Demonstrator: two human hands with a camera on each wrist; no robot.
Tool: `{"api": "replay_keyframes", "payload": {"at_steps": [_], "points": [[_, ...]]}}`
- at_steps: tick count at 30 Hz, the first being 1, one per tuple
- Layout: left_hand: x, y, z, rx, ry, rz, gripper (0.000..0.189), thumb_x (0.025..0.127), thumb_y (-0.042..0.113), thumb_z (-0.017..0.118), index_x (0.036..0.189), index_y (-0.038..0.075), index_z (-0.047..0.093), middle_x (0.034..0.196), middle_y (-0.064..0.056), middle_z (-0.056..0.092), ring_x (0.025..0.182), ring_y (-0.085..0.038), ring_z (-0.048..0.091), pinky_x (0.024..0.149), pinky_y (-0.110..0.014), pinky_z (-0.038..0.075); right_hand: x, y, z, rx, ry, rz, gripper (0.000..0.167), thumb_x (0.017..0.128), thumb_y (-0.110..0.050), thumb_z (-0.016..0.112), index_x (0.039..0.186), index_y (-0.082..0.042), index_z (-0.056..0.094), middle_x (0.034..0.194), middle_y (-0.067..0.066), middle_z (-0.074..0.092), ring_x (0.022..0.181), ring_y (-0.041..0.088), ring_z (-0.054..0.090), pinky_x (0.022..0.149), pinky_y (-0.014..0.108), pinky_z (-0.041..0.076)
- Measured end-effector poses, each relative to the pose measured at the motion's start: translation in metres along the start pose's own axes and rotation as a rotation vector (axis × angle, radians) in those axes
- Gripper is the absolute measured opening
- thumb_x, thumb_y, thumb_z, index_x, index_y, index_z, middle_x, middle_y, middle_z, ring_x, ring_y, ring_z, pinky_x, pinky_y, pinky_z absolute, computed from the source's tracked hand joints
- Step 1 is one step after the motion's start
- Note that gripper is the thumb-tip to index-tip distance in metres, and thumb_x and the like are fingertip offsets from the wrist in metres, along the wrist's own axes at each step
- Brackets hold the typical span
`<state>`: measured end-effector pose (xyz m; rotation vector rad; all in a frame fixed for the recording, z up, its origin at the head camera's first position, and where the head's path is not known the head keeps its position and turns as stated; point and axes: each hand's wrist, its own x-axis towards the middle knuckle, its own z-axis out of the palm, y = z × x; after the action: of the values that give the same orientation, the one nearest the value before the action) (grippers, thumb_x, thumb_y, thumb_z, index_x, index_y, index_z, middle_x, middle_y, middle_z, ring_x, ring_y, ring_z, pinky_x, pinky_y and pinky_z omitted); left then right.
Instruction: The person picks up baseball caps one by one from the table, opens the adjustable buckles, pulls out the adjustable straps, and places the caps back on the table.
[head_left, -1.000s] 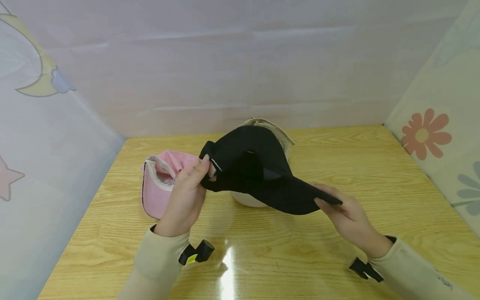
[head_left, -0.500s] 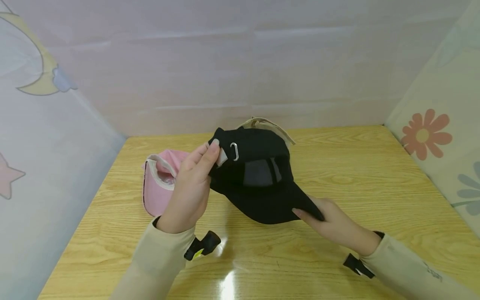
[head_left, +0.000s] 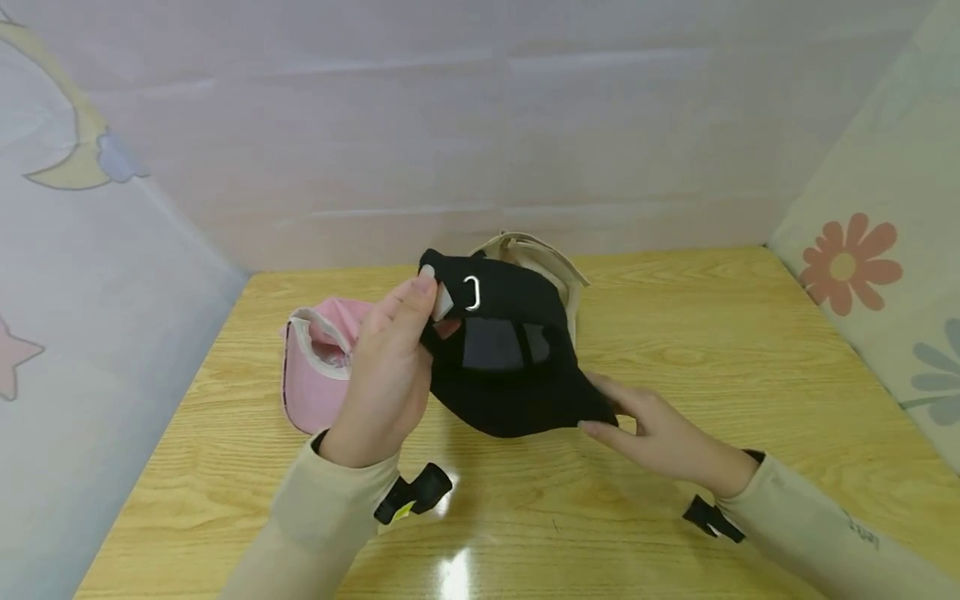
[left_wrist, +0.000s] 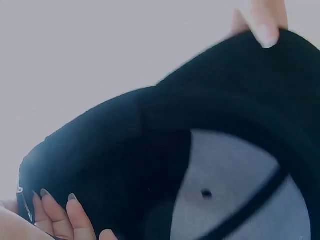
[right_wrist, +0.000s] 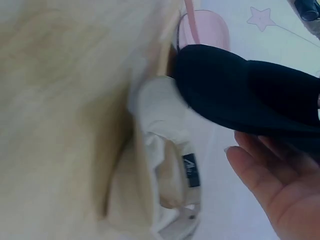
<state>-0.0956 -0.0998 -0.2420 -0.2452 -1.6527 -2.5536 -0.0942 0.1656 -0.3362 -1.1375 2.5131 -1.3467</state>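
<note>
A black baseball cap point(head_left: 502, 404) is held over the table, its inside and strap opening facing me. My left hand point(head_left: 384, 379) pinches the back edge by the strap, beside a metal buckle point(head_left: 472, 293). In the left wrist view, that hand's fingers point(left_wrist: 77, 220) reach inside the crown, where a pale lining point(left_wrist: 220, 165) shows. My right hand point(head_left: 660, 429) grips the right corner of the brim between thumb and fingers. Behind the black cap and partly hidden by it is a beige cap point(right_wrist: 162, 105). A pink cap point(head_left: 315, 404) lies left of my left hand.
The wood-grain table point(head_left: 720, 325) carries all the caps. Printed cloth walls point(head_left: 495, 125) enclose its back and both sides. A dark label point(right_wrist: 190, 170) shows on the beige cap in the right wrist view.
The black cap has turned so its buckle and inside face me more. My right hand, still on the brim, has moved left, and my left hand slightly right and up.
</note>
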Motion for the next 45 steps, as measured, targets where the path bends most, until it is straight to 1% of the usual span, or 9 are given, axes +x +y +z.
{"api": "replay_keyframes", "payload": {"at_steps": [8, 14, 17, 19, 22, 29, 34, 41, 45], "points": [[-0.002, 0.001, 0.007, 0.061, -0.022, 0.05, 0.031, 0.102, 0.008, 0.045, 0.072, 0.012, 0.053, 0.075, 0.001, 0.046, 0.085, -0.014, 0.045, 0.084, -0.029, 0.035, 0.025, -0.016, 0.004, -0.056, 0.161, -0.031, 0.067, 0.092, 0.003, 0.062, 0.15, 0.001, 0.03, 0.139, 0.02, 0.051, 0.116, 0.027, 0.059, 0.09, 0.031, 0.05], [-0.005, -0.004, 0.007, 0.075, -0.038, 0.014, 0.031, 0.103, 0.008, 0.045, 0.073, 0.011, 0.051, 0.074, 0.001, 0.044, 0.083, -0.013, 0.044, 0.081, -0.028, 0.035, 0.048, -0.035, 0.007, -0.091, 0.231, -0.016, 0.066, 0.092, 0.0, 0.064, 0.149, 0.003, 0.031, 0.141, 0.021, 0.048, 0.123, 0.031, 0.053, 0.094, 0.045, 0.047], [-0.007, -0.007, 0.006, 0.117, -0.054, -0.022, 0.028, 0.102, 0.007, 0.046, 0.075, 0.01, 0.052, 0.075, 0.002, 0.045, 0.082, -0.013, 0.045, 0.081, -0.028, 0.036, 0.055, -0.038, 0.005, -0.138, 0.284, -0.057, 0.057, 0.093, 0.005, 0.059, 0.146, 0.004, 0.036, 0.123, 0.02, 0.061, 0.104, 0.027, 0.062, 0.085, 0.042, 0.051], [-0.008, -0.009, 0.006, 0.17, -0.073, -0.037, 0.025, 0.101, 0.006, 0.048, 0.077, 0.007, 0.054, 0.075, 0.002, 0.047, 0.081, -0.013, 0.046, 0.081, -0.028, 0.038, 0.058, -0.039, 0.001, -0.19, 0.327, -0.091, 0.05, 0.093, 0.01, 0.055, 0.141, 0.006, 0.043, 0.096, 0.015, 0.066, 0.084, 0.022, 0.062, 0.075, 0.039, 0.05], [-0.009, -0.01, 0.005, 0.265, -0.102, -0.041, 0.018, 0.1, 0.005, 0.052, 0.082, 0.001, 0.056, 0.073, 0.002, 0.048, 0.077, -0.013, 0.047, 0.077, -0.028, 0.04, 0.062, -0.041, -0.007, -0.271, 0.387, -0.103, 0.042, 0.092, 0.013, 0.051, 0.134, 0.005, 0.052, 0.08, 0.013, 0.063, 0.07, 0.02, 0.056, 0.07, 0.04, 0.047], [-0.011, -0.015, 0.002, 0.582, -0.137, 0.003, 0.022, 0.096, 0.016, 0.062, 0.08, 0.001, 0.058, 0.07, -0.004, 0.051, 0.069, -0.015, 0.048, 0.065, -0.028, 0.04, 0.067, -0.042, -0.02, -0.357, 0.486, -0.065, 0.032, 0.095, 0.011, 0.047, 0.124, 0.006, 0.057, 0.103, 0.025, 0.067, 0.07, 0.029, 0.062, 0.069, 0.047, 0.049], [-0.016, -0.023, 0.003, 0.8, -0.055, 0.169, 0.025, 0.088, 0.016, 0.074, 0.096, 0.003, 0.055, 0.083, -0.005, 0.054, 0.075, -0.015, 0.054, 0.069, -0.031, 0.047, 0.067, -0.044, -0.026, -0.388, 0.519, -0.065, 0.028, 0.096, 0.009, 0.045, 0.121, 0.007, 0.059, 0.105, 0.024, 0.068, 0.068, 0.028, 0.062, 0.066, 0.044, 0.049], [-0.02, -0.041, 0.013, 0.992, -0.076, 0.673, 0.04, 0.073, 0.016, 0.087, 0.095, 0.0, 0.057, 0.086, -0.01, 0.052, 0.075, -0.02, 0.052, 0.065, -0.027, 0.047, 0.068, -0.046, -0.029, -0.431, 0.511, -0.057, 0.026, 0.097, 0.008, 0.044, 0.117, 0.007, 0.06, 0.101, 0.023, 0.068, 0.063, 0.028, 0.061, 0.062, 0.044, 0.05], [-0.018, -0.048, 0.019, 1.096, -0.041, 0.754, 0.043, 0.071, 0.025, 0.088, 0.09, 0.002, 0.058, 0.082, -0.009, 0.051, 0.074, -0.02, 0.05, 0.064, -0.027, 0.045, 0.067, -0.048, -0.029, -0.471, 0.499, -0.043, 0.025, 0.097, 0.007, 0.045, 0.117, 0.008, 0.06, 0.095, 0.023, 0.068, 0.057, 0.028, 0.059, 0.057, 0.042, 0.049]]}}
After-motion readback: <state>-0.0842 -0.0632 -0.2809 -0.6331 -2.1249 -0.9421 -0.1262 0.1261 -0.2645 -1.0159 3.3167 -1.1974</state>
